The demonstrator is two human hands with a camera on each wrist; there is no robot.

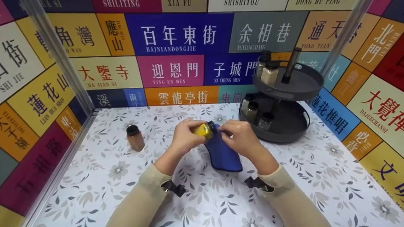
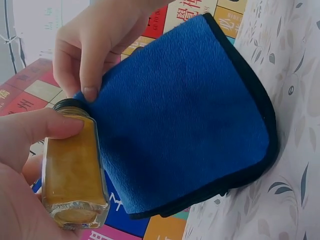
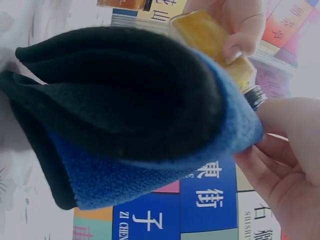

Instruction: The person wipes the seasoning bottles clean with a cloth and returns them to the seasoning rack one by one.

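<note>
My left hand (image 1: 188,135) grips a small glass spice jar (image 2: 75,165) of yellow powder, tilted, its black lid (image 1: 212,126) pointing to the right. Beside the lid, my right hand (image 1: 240,135) pinches the top of a blue cloth (image 2: 185,115) with a dark edging. The cloth hangs down folded from those fingertips, next to the jar, as the right wrist view shows with the cloth's dark underside. Whether the cloth touches the lid I cannot tell. To the left of my left hand, a jar of brown powder (image 1: 135,141) with a black lid stands upright on the table.
A dark two-tier round rack (image 1: 287,135) stands at the back right. Its upper tray holds jars such as a pale one (image 1: 269,74); several more, including a spice jar (image 1: 251,110), are in the lower tray. Printed panels (image 1: 176,71) enclose the flowered tabletop (image 1: 104,195).
</note>
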